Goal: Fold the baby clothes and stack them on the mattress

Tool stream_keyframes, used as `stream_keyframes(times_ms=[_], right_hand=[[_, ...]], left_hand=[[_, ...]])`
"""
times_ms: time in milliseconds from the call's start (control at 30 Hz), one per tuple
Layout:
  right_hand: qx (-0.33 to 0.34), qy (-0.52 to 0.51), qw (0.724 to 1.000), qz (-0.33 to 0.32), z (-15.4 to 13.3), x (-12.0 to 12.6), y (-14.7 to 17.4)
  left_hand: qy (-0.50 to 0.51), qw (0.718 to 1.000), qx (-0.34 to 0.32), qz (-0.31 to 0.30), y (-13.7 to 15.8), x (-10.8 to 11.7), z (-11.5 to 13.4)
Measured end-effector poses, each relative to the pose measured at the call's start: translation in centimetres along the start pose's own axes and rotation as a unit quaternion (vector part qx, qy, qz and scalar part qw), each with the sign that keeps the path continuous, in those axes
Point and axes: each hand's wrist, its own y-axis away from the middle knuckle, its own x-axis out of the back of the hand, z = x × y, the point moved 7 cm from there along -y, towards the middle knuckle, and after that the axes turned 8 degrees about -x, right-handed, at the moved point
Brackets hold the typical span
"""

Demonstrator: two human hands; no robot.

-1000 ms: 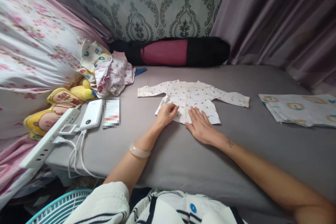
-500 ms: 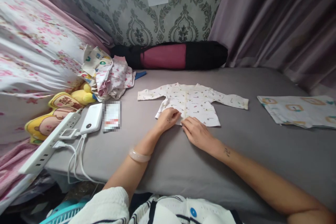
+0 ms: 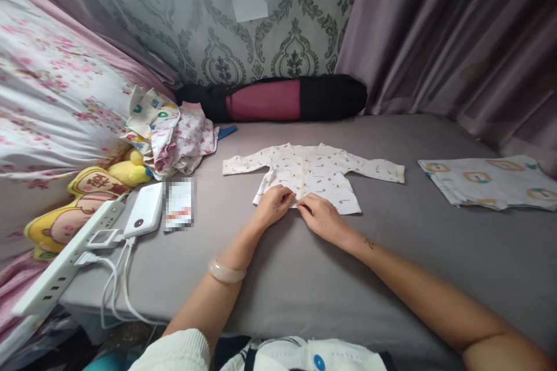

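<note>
A small white printed baby shirt (image 3: pixel 313 169) lies flat on the grey bed sheet (image 3: pixel 391 232), its sleeves spread to both sides and a yellowish placket running down the front. At its lower hem, left of the placket, my left hand (image 3: pixel 275 204) is closed, fingertips pinching the cloth. Close beside it, my right hand (image 3: pixel 322 215) is curled with its fingertips pinched on the hem at the placket. The fingertips of both hands nearly meet, and the exact bit of cloth between them is partly hidden.
On the left are a pile of baby clothes (image 3: pixel 174 133), a yellow plush toy (image 3: pixel 65 220), a white power strip (image 3: pixel 65 261) with cables, a power bank (image 3: pixel 143 208) and a blurred packet (image 3: pixel 178 204). A folded cloth (image 3: pixel 487 182) lies right. A black-and-red roll bag (image 3: pixel 270 98) rests behind.
My right hand's fingers have drawn in closer to my left hand at the hem. The view has shifted slightly; the shirt still lies spread out.
</note>
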Motion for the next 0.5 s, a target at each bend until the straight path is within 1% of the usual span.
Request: stream_keyframes(times_ms=[67,133,200,267,300,367,433,500], right_hand=[[-0.002,-0.046,0.999,-0.012,0.3,0.2,-0.2],[0.001,-0.071,0.997,-0.019,0.9,0.5,-0.6],[0.004,-0.063,0.998,0.013,2.0,1.3,-1.2],[0.005,-0.011,0.998,0.062,3.6,2.2,-1.6],[0.004,0.025,0.997,0.071,4.4,2.3,-1.7],[-0.011,0.09,0.994,0.054,5.9,1.9,-1.5],[-0.029,0.129,0.991,0.027,6.9,1.3,-0.9],[-0.026,0.145,0.989,0.008,6.9,1.0,0.3]], left_hand=[[-0.001,1.0,0.009,-0.004,0.0,-0.1,-0.1],[-0.008,1.0,0.021,0.01,0.1,0.0,0.1],[-0.026,0.999,0.011,0.047,0.2,0.2,0.9],[-0.048,0.995,-0.043,0.074,0.1,0.2,2.5],[-0.059,0.993,-0.08,0.069,0.1,-0.1,3.5],[-0.081,0.987,-0.139,0.025,0.0,-1.1,5.0],[-0.105,0.983,-0.15,-0.023,-0.1,-1.9,5.6],[-0.12,0.983,-0.132,-0.045,-0.2,-2.1,5.4]])
